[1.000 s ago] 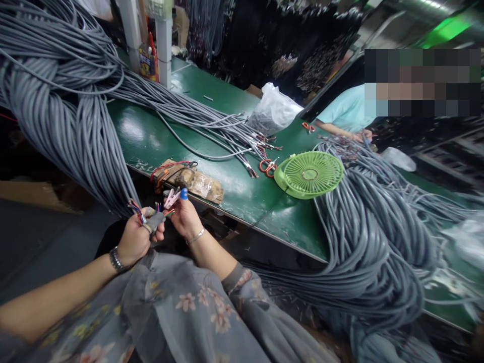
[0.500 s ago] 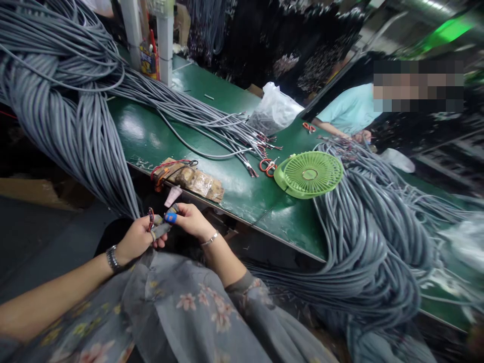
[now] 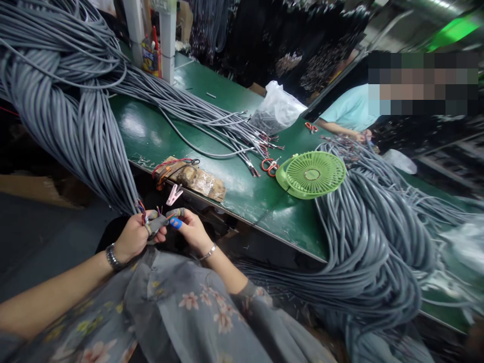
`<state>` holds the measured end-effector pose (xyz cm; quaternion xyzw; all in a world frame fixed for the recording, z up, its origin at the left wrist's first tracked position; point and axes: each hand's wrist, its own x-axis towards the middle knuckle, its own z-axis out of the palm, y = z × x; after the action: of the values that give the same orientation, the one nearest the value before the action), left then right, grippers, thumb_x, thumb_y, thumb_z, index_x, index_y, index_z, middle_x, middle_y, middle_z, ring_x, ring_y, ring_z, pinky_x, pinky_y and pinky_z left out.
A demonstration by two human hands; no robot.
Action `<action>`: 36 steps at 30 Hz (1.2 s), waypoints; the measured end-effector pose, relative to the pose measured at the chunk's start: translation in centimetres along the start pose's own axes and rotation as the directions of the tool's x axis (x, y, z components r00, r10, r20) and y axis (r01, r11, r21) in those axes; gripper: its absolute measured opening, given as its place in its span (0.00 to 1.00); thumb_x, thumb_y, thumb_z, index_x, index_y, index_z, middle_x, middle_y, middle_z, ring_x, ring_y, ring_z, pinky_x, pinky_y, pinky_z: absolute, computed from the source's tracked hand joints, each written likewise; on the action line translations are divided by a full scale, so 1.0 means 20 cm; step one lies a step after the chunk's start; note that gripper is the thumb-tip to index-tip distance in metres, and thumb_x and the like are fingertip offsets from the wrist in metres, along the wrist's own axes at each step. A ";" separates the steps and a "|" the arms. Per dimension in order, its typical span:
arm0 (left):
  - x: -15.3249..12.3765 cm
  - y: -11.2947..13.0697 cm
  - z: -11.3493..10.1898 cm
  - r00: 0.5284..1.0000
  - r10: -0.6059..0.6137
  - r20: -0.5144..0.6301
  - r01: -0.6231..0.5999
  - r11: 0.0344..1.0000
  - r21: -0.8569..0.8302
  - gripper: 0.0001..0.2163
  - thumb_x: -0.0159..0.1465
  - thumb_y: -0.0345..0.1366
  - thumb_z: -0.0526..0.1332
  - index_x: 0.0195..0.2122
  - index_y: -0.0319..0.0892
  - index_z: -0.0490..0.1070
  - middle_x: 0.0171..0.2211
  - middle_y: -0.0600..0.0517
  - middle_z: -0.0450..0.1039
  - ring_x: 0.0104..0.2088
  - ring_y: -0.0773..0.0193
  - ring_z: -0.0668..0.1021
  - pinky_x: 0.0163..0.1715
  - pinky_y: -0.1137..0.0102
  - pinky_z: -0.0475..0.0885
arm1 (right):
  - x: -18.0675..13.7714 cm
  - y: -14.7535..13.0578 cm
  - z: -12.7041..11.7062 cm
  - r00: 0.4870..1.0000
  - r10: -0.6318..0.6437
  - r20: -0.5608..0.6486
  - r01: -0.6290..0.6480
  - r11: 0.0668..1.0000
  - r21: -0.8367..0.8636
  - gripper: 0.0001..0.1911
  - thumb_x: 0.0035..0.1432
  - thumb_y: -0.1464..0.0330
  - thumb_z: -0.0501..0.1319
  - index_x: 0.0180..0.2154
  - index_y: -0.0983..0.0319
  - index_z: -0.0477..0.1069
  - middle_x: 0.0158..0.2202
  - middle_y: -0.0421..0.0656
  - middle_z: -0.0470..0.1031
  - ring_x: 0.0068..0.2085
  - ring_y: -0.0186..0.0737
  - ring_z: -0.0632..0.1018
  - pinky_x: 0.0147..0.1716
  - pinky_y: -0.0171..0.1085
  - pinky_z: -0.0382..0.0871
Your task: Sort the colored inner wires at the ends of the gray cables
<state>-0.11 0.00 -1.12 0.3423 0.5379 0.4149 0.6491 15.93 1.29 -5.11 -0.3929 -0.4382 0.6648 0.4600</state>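
Note:
My left hand (image 3: 136, 236) is closed around the stripped end of a grey cable, and thin coloured wires (image 3: 141, 207) stick up from it. Grey coverings wrap some of its fingers. Close beside it, my right hand (image 3: 192, 231) pinches a thin orange wire (image 3: 169, 218) between its blue-banded thumb and a grey-covered finger. The exact wire tips are partly hidden by the fingers. A thick bundle of grey cables (image 3: 102, 136) hangs off the table edge down to my left hand. Just above the hands, a pink clothespin (image 3: 174, 194) sits at the table edge near a taped wooden block (image 3: 200, 182).
On the green table (image 3: 242, 196) stand a green fan (image 3: 313, 174) and red-handled scissors (image 3: 269, 166). A plastic bag (image 3: 278, 108) lies behind them. More grey cables (image 3: 366, 227) drape over the right edge. A co-worker (image 3: 350, 111) handles wires across the table.
My hands have parted slightly, and the coloured wires between and above the fingers now show more clearly. The clothespin looks turned, its two legs now visible. The view has shifted slightly.

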 end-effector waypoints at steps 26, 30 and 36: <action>0.01 0.00 0.00 0.991 0.046 -0.125 -0.061 0.991 -0.116 0.16 0.37 0.43 0.76 0.19 0.41 0.72 0.15 0.54 0.76 0.15 0.66 0.76 0.16 0.74 0.70 | 0.06 -0.06 0.09 0.996 0.042 -0.077 -0.040 0.999 0.035 0.25 0.37 0.49 0.77 0.23 0.61 0.71 0.22 0.36 0.67 0.25 0.31 0.64 0.28 0.37 0.62; 0.01 0.02 0.01 0.986 0.043 -0.161 -0.067 0.988 -0.141 0.16 0.38 0.42 0.75 0.20 0.42 0.71 0.15 0.55 0.75 0.14 0.67 0.74 0.16 0.73 0.69 | 0.05 -0.06 0.09 0.998 0.032 -0.046 -0.031 0.999 0.021 0.25 0.38 0.50 0.77 0.23 0.61 0.71 0.23 0.36 0.68 0.25 0.31 0.65 0.29 0.37 0.64; 0.01 0.05 0.00 0.998 -0.011 -0.066 0.001 0.990 -0.143 0.15 0.38 0.41 0.75 0.21 0.41 0.72 0.15 0.54 0.74 0.13 0.67 0.74 0.14 0.73 0.67 | 0.08 -0.03 0.08 0.998 0.008 -0.063 -0.007 1.000 0.020 0.24 0.39 0.50 0.77 0.24 0.60 0.70 0.23 0.37 0.69 0.26 0.33 0.66 0.28 0.37 0.63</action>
<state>-0.19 0.52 -0.36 0.2794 0.5293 0.4617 0.6547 14.15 2.67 -4.17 -0.4108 -0.4154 0.6581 0.4750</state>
